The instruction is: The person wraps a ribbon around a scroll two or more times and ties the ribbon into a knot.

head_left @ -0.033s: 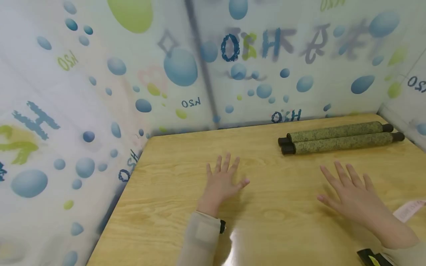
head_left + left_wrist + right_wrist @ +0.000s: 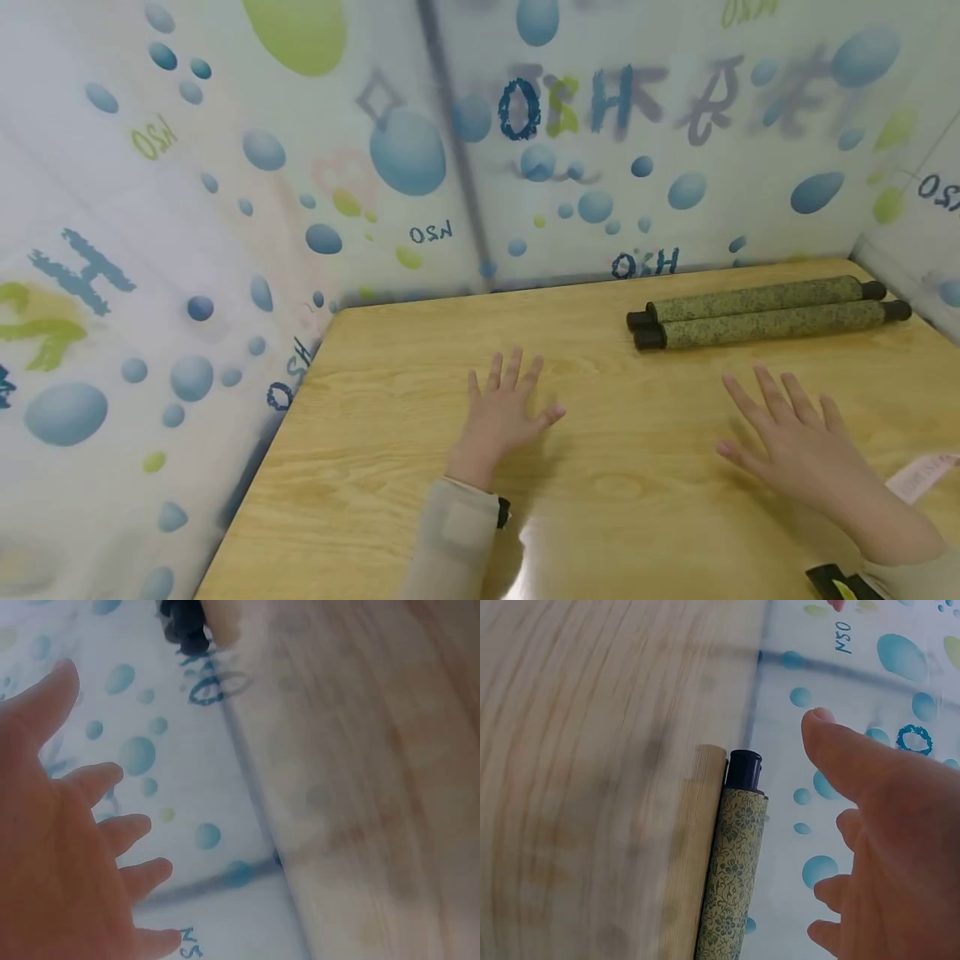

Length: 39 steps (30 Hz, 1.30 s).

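Two hanging-scroll-like rolls lie side by side at the back right of the table, the rear roll (image 2: 757, 301) partly behind the front roll (image 2: 776, 323). Both have green patterned covers and black end knobs; the right wrist view shows a fine floral print on one roll (image 2: 733, 874). My left hand (image 2: 501, 421) is over the middle of the table with fingers spread, holding nothing. To the right, my right hand (image 2: 798, 450) also spreads its fingers, nearer the viewer than the rolls and apart from them. Its palm (image 2: 911, 817) shows nothing held.
The wooden table (image 2: 375, 433) meets a white curtain-like wall (image 2: 585, 217) with blue and green bubble prints at the back and left. A pale pink printed strip (image 2: 921, 477) lies beside my right wrist. Dark bands (image 2: 836, 583) sit at the wrists.
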Motion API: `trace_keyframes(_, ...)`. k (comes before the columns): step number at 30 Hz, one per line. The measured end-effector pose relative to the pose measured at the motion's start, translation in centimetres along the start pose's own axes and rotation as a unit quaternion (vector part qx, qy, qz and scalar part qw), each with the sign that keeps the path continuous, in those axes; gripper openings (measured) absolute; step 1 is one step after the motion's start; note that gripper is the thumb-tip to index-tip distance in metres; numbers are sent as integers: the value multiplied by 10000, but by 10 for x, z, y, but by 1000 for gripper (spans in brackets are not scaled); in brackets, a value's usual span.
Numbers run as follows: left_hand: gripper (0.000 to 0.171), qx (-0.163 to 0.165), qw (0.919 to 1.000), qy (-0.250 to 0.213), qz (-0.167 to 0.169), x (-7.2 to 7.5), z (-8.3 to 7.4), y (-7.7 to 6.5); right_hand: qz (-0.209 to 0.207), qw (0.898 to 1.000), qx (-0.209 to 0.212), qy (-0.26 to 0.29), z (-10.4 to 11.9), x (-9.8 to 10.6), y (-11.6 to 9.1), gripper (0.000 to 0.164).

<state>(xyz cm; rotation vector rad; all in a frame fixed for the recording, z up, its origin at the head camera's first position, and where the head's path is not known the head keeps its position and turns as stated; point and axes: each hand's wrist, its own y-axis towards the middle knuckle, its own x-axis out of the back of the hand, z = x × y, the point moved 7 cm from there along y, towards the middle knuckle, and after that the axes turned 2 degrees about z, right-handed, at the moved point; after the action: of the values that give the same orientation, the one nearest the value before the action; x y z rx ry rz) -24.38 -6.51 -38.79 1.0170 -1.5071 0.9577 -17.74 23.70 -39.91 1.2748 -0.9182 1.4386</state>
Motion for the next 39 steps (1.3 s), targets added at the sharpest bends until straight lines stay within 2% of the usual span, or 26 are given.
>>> trace_keyframes(5,76,-252,9995,-35,186,-12,-19,2,110,9998,-139,38,-6,-9,-9,86)
trace_keyframes(11,74,-754,9970,103,144,-21,-48,9,56,9996,-282,-39,-14,-15,-18,87)
trace_keyframes(24,72,-1466,9864,633,401,-30,-107,19,277,9977,-623,-7,-47,-11,-32,81)
trace_keyframes(30,73,-1659,9819,794,456,-30,-127,23,355,9968,-522,-485,-60,-11,-36,89)
trace_keyframes(33,72,-1716,9796,900,533,-30,-135,25,357,9957,-366,-767,-66,-10,-39,99)
trace_keyframes(37,72,-1779,9762,1058,651,-31,-146,26,150,9947,-39,-1017,-68,-8,-43,115)
trace_keyframes(39,73,-1848,9738,1129,695,-32,-152,27,233,9953,-114,-928,-71,-9,-44,110)
